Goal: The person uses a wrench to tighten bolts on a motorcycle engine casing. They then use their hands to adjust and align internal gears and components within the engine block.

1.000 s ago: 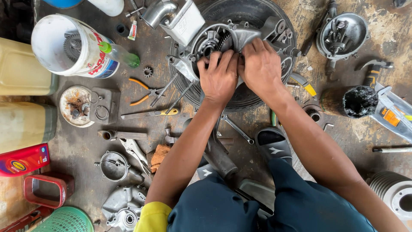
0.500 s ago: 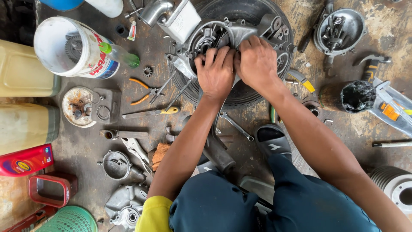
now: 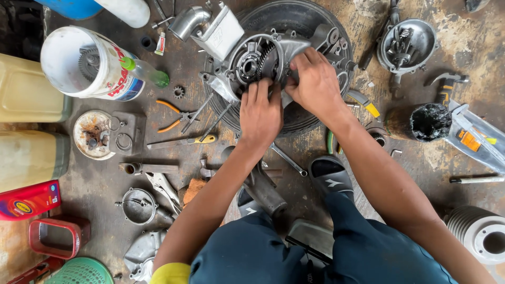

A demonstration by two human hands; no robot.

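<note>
A grey metal engine casing (image 3: 263, 58) with exposed gears lies on a black tyre (image 3: 294, 21) on the floor. My left hand (image 3: 261, 113) rests palm down on the casing's near edge, fingers pressed against it. My right hand (image 3: 314, 81) sits just right of it, fingers curled on the casing's rim beside the gears. What lies under the fingers is hidden. Both forearms reach forward from my knees.
Orange-handled pliers (image 3: 176, 117), a yellow-handled screwdriver (image 3: 181, 141) and a spanner (image 3: 286, 159) lie near the tyre. A white bucket (image 3: 84, 63) and yellowish jerrycans (image 3: 26, 94) stand left. Another casing half (image 3: 407, 44), a black grease tub (image 3: 428, 122) and a finned cylinder (image 3: 481, 234) are on the right.
Both hands have stayed on the casing with only small shifts of the fingers. The view has moved slightly, so the casing sits a little higher in frame.
</note>
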